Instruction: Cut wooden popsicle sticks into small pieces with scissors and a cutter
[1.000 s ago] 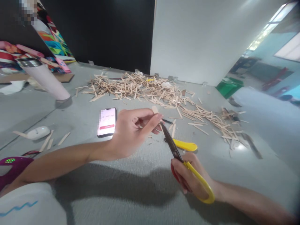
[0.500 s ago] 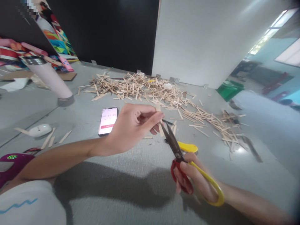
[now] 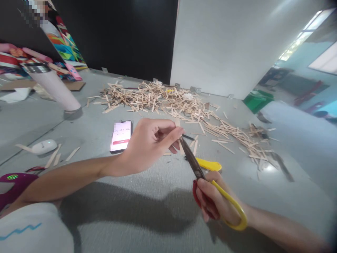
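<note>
Scissors [image 3: 193, 162] have snapped narrower! Right hand [image 3: 219, 195] holds them, left hand [image 3: 150, 146] pinches a wooden stick [image 3: 177, 122]: cutting, apparently; next move wants steadiness.

From where I stand, one readout is legible. Smartphone [image 3: 120, 137], screen lit: digits 07 and 06 in one row; leading field partly obscured by pixelation. Red bar [image 3: 121, 142] below the digits: marking too small to read. Green emblem [image 3: 12, 176] on purple item [image 3: 25, 182]: unreadable.
</note>
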The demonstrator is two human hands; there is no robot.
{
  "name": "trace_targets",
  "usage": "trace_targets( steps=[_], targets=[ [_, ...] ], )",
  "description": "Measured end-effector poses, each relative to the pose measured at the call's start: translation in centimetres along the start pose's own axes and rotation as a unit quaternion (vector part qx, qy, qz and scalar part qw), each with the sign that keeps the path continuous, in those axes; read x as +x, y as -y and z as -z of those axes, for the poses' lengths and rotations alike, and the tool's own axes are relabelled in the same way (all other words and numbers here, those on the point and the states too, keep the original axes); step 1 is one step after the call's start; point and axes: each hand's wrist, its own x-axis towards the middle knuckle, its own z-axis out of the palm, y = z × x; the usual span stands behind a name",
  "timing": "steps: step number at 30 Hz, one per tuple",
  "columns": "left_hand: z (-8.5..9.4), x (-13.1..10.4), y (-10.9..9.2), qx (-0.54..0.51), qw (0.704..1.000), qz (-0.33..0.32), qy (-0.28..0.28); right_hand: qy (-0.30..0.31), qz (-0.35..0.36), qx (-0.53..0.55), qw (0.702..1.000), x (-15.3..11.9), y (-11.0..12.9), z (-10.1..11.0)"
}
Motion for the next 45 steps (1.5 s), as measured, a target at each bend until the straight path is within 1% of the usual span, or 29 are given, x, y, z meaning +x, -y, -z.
trace_targets(
  steps=[4, 7, 13, 17, 24, 29, 31, 33, 36, 38, 41, 45],
  targets=[
    [-0.1, -0.2, 0.2, -0.018, 1.000, 0.009, -0.001, -0.023, 0.017, -0.040, 0.999, 0.0, -0.3, -0.3],
    [0.0, -0.1, 0.2, -0.007, 1.000, 0.001, 0.001, -0.028, 0.020, -0.058, 0.998, 0.0, -0.5, -0.3],
    [0.4, 0.3, 0.3, 0.070, 0.996, -0.049, 0.004, -0.035, 0.010, -0.069, 0.997, -0.1, 0.0, -0.3],
    [1.0, 0.7, 0.4, 0.113, 0.990, -0.081, 0.024, -0.032, 0.004, -0.076, 0.997, -0.2, 0.4, -0.2],
    [1.9, 1.5, 0.5, 0.148, 0.981, -0.095, 0.087, 0.011, -0.007, -0.054, 0.998, -0.3, 0.8, -0.1],
    [2.4, 2.1, 0.8, 0.210, 0.961, -0.152, 0.099, 0.018, -0.034, -0.016, 0.999, -0.4, 0.3, 0.3],
    [2.7, 2.2, 0.9, 0.227, 0.954, -0.165, 0.104, 0.022, -0.042, -0.008, 0.999, -0.4, 0.1, 0.5],
    [2.8, 2.4, 0.9, 0.202, 0.962, -0.141, 0.118, 0.024, -0.046, -0.005, 0.999, -0.4, 0.2, 0.6],
    [2.9, 2.7, 0.8, 0.110, 0.981, -0.068, 0.144, 0.029, -0.045, 0.010, 0.999, -0.3, 0.4, 0.8],
    [2.9, 2.8, 0.7, 0.056, 0.984, -0.035, 0.164, 0.036, -0.029, 0.018, 0.999, -0.2, 0.7, 1.0],
    [2.9, 2.9, 0.7, 0.038, 0.983, -0.019, 0.179, 0.047, 0.007, 0.006, 0.999, -0.2, 1.1, 1.2],
    [2.9, 2.7, 0.6, 0.067, 0.983, -0.027, 0.168, 0.059, 0.001, 0.019, 0.998, -0.3, 1.3, 1.4]
  ],
)
